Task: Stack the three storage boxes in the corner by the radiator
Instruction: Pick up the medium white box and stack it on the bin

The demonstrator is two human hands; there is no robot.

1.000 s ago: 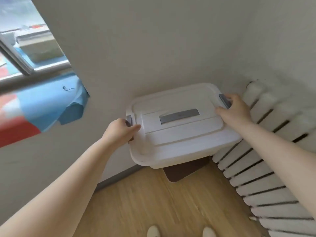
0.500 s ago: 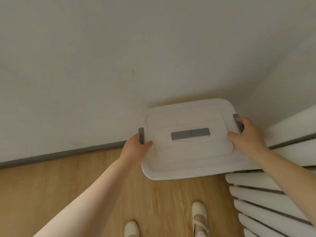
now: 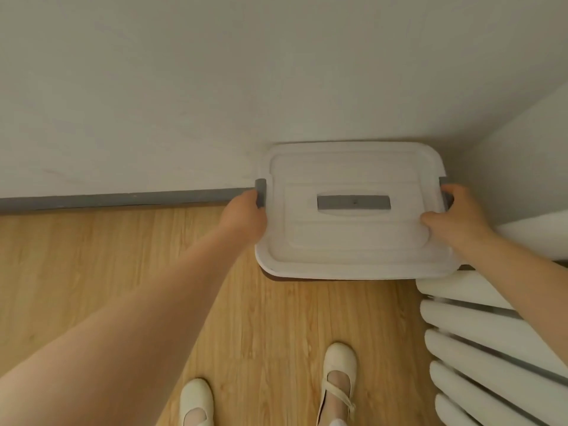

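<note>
A white storage box (image 3: 353, 241) with a grey handle plate in the lid and grey side latches sits in the corner, seen from above. My left hand (image 3: 246, 216) grips its left side at the grey latch. My right hand (image 3: 451, 216) grips the right side at the other latch. A thin dark brown edge (image 3: 295, 277) shows under the box's front rim; whatever lies below is hidden. No other storage box can be seen.
A white ribbed radiator (image 3: 491, 348) runs along the right, close to the box. The pale wall with a grey skirting board (image 3: 123, 199) stands behind. Light wooden floor (image 3: 92, 272) stretches left; my two white shoes (image 3: 338, 382) are at the bottom.
The box has gone down and back into the corner, held in both hands. My view has tilted downward; the window and blue cloth are out of sight.
</note>
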